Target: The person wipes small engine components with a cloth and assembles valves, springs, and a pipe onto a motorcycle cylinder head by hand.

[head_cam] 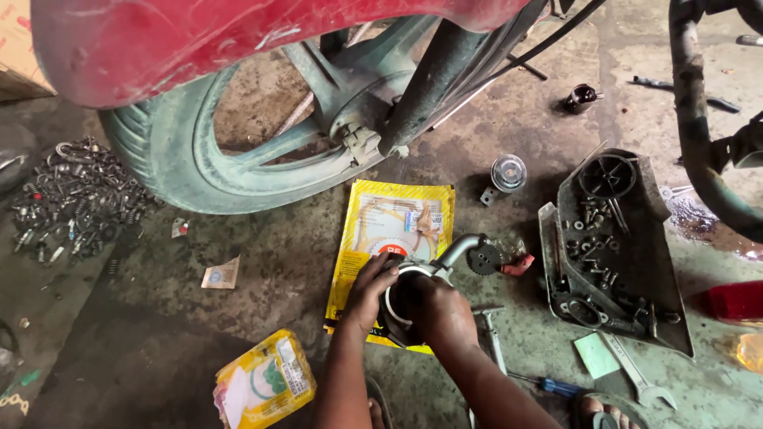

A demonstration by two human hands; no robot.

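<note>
My left hand [368,290] and my right hand [439,311] are both closed around a round dark metal part with a pale ring [403,298], held just above a flat yellow packet [393,230] on the floor. A curved grey metal lever with a small toothed gear [475,253] sticks out to the right of the part. The part's inside is hidden by my fingers.
A motorcycle wheel [238,151] under a red fender [199,40] stands behind. A dark engine cover [612,254] holding several screws lies right, with wrenches [636,373] and a screwdriver [548,385] near. A pile of bolts [75,199] lies left, a yellow bag [266,381] in front.
</note>
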